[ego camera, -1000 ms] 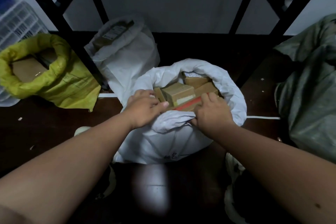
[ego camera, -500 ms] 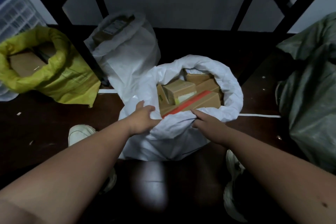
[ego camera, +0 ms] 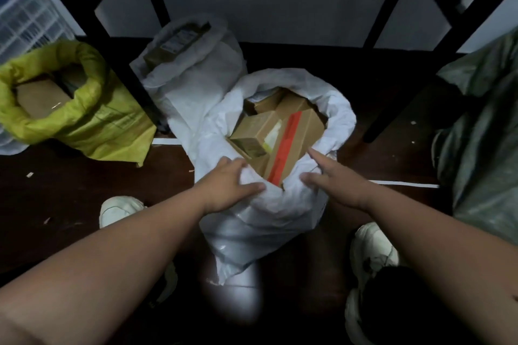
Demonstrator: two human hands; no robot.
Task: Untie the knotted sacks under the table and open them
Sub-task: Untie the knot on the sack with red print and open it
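A white sack (ego camera: pixel 269 221) stands open on the dark floor in the middle, its rim rolled down around several cardboard boxes (ego camera: pixel 283 134), one with a red tape stripe. My left hand (ego camera: pixel 227 185) rests on the near left rim with fingers spread over the cloth. My right hand (ego camera: pixel 333 179) touches the near right rim, fingers straight. Behind it a second white sack (ego camera: pixel 193 73) stands open with a box inside. A yellow sack (ego camera: pixel 84 120) at the left is open too, showing a box.
Black table legs (ego camera: pixel 112 45) slant down at left and right of the sacks. A grey-green sack (ego camera: pixel 487 148) lies at the right edge. A white plastic crate (ego camera: pixel 25 19) sits at far left. My pale shoes (ego camera: pixel 372 246) flank the middle sack.
Both hands gripped and rolled down the middle sack's near rim, then loosened; the fingers now lie straight on the cloth. The sack's mouth is wider and the boxes show more.
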